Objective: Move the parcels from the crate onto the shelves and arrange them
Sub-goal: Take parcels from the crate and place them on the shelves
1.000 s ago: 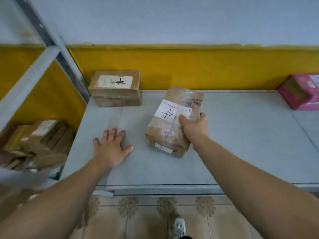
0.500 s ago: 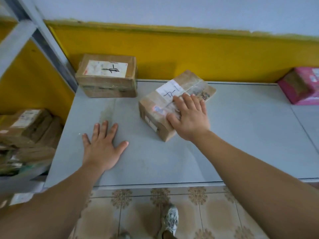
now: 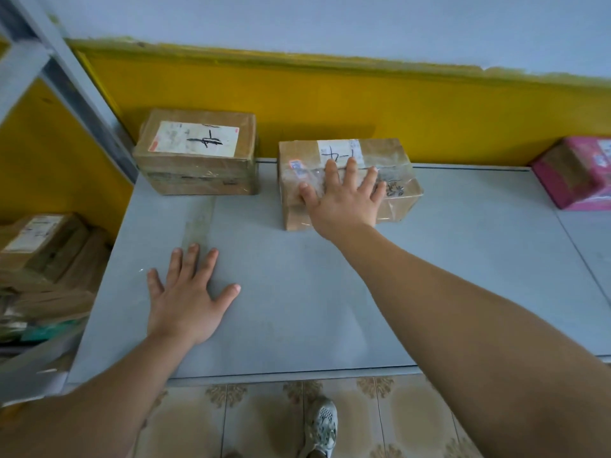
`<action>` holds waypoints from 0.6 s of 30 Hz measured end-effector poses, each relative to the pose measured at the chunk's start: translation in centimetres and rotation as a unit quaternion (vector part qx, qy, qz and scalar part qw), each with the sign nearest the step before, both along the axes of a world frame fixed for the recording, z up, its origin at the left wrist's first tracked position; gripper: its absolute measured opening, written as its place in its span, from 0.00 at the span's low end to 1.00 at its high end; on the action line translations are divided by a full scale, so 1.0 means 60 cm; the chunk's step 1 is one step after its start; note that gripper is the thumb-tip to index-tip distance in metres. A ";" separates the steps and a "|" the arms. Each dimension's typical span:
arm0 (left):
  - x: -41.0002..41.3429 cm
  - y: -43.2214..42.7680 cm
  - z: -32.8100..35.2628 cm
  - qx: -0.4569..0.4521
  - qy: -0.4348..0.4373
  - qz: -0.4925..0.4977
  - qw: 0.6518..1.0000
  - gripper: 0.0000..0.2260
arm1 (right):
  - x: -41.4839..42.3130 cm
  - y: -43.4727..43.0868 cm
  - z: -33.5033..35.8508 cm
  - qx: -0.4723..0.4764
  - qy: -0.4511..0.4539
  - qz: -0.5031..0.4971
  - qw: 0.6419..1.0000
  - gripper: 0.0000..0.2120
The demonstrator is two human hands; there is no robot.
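A taped brown parcel [image 3: 393, 160] with a white handwritten label lies near the back of the grey shelf [image 3: 297, 292], close to the yellow wall. My right hand [image 3: 344, 200] lies flat on its top and front, fingers spread and straight. A second brown parcel [image 3: 198, 153] with a white label sits to its left at the back corner, a small gap between them. My left hand [image 3: 188, 295] rests flat on the bare shelf nearer the front, fingers spread, holding nothing.
A pink parcel [image 3: 575, 173] sits at the shelf's back right. Several brown parcels [image 3: 43, 246] are piled in the bay to the left, beyond the grey metal upright [image 3: 89, 104]. Tiled floor and a shoe [image 3: 322, 424] show below the shelf's front edge.
My right hand has turned the parcel from slanted to square with the wall and slid it back beside the other one. Its grip became a flat palm. My left hand stayed put.
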State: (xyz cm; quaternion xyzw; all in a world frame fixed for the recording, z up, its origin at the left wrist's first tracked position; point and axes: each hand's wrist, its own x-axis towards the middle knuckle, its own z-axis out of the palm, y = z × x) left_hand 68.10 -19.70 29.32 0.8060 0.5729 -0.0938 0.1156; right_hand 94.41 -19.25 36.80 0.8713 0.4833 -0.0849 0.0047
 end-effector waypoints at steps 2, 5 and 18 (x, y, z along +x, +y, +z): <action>0.001 0.000 0.001 0.000 0.005 0.000 1.000 0.35 | -0.001 0.021 0.001 0.000 0.011 -0.013 1.000 0.37; 0.000 0.000 0.000 0.003 0.017 -0.001 1.000 0.36 | 0.011 0.044 0.000 0.006 0.016 -0.017 1.000 0.36; -0.001 0.002 -0.005 -0.002 0.020 0.007 1.000 0.44 | 0.042 0.076 0.014 -0.007 0.035 0.002 0.999 0.37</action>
